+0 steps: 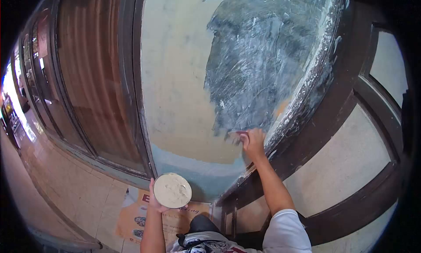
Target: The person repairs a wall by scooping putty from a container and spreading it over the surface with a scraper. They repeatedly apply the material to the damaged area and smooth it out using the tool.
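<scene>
My left hand [155, 199] supports a round tub [191, 192] low in front of the wall, its fingers curled around the side and underneath. Pale cream paste [172, 190] fills the tub, its surface uneven. Against the lower part of the wall panel, my right hand [254, 144] grips a small scraper [239, 133] with a reddish part showing; its blade is partly blurred. The wall panel [175, 77] is smooth beige on the left. A dark grey-blue, streaky patch [258, 64] covers its right side, and the scraper is at that patch's bottom edge.
Brown-framed glass with a curtain [90, 73] stands left of the panel. To the right is a dark wooden door frame [307, 165] with pale panels. A printed orange sheet [131, 213] lies on the tiled floor [83, 187]. Light blue-green wall [201, 178] shows below the beige.
</scene>
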Demonstrator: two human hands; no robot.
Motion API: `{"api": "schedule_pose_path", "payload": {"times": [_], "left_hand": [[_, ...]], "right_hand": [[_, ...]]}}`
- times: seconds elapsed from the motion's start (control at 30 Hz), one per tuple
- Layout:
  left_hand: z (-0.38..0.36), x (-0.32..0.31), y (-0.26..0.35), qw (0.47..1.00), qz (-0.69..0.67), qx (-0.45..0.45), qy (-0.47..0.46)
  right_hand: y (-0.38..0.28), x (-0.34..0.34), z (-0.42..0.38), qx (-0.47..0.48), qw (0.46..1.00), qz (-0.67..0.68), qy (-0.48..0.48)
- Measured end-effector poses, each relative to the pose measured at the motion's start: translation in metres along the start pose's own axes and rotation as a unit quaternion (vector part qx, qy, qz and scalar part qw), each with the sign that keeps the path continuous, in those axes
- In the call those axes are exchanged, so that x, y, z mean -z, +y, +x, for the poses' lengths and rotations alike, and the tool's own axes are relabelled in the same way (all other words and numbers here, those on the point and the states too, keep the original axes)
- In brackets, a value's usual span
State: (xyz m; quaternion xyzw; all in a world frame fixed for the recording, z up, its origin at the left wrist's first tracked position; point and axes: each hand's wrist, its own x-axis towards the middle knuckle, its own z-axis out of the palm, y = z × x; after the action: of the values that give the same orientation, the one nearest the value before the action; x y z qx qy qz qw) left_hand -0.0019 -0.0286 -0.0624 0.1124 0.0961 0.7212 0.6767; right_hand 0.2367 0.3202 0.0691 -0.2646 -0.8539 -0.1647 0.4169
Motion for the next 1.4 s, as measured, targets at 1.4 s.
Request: {"api": "schedule_pose_path", "payload": {"times": [1.4], "left_hand": [[-0.014,0.002,-0.001,0.991,-0.051,0.028,-0.121]], "right_hand": [[0.006,0.027,-0.003,-0.015,0.996,0.025,0.085]]}}
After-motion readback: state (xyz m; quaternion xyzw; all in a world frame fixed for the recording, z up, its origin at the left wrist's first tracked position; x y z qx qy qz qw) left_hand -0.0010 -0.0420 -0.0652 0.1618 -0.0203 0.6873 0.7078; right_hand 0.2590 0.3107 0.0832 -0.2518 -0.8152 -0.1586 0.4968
